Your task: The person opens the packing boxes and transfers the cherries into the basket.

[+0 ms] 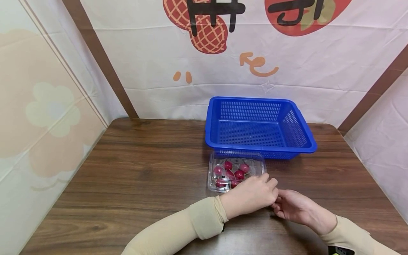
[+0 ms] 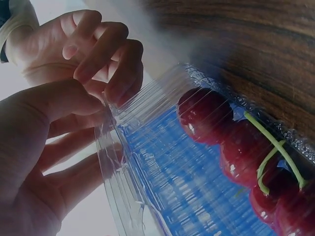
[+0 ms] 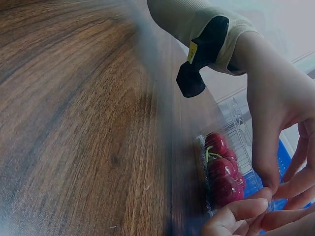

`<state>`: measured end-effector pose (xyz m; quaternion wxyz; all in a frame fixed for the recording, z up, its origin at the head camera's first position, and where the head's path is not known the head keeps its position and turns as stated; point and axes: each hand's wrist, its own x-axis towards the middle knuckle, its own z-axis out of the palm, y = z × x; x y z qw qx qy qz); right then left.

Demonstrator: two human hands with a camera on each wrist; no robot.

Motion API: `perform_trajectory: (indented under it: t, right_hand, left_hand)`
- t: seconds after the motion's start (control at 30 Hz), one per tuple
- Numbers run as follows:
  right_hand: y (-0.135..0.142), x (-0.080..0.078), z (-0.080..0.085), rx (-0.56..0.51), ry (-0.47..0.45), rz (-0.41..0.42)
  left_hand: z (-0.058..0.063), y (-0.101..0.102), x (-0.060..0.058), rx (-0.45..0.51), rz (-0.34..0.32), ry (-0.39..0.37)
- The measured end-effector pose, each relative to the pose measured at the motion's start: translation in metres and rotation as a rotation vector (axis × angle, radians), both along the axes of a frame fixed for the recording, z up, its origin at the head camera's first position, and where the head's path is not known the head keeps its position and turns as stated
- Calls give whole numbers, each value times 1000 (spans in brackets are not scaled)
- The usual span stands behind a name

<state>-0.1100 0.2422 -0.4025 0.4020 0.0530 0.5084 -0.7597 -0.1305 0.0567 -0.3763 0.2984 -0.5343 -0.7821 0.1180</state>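
Note:
A clear plastic clamshell box (image 1: 211, 177) with several dark red cherries (image 1: 239, 174) inside lies on the wooden table. Its lid is down over the fruit. Reaching across its near right part, my left hand (image 1: 250, 194) grips the rim at the right end, thumb on one side and fingers beyond it. My right hand (image 1: 298, 209) meets it there, palm turned up. In the right wrist view its fingers (image 3: 241, 209) are curled and pinch the box's corner beside the left thumb. Green stems (image 2: 275, 147) show among the cherries through the plastic.
Directly behind the box stands a blue perforated basket (image 1: 255, 148), close to the back edge of the wooden table (image 1: 143, 170). A printed white cloth (image 1: 146, 63) hangs behind the table, with more cloth at both sides.

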Motion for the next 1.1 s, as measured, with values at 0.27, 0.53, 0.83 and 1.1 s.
perform_trajectory:
  t: [0.27,0.53,0.83,1.1]
  right_hand:
    - [-3,-2,0,24,-8,-21]
    - [-1,-2,2,5,-21,0]
    - [-1,-1,4,-19,-30,-4]
    - [-1,0,5,-9,-22,-14]
  left_hand:
    - [-6,4,3,28,20,82]
    - [-8,6,5,28,33,121]
    - [-9,6,6,20,55,135]
    - [-9,7,6,42,57,119]
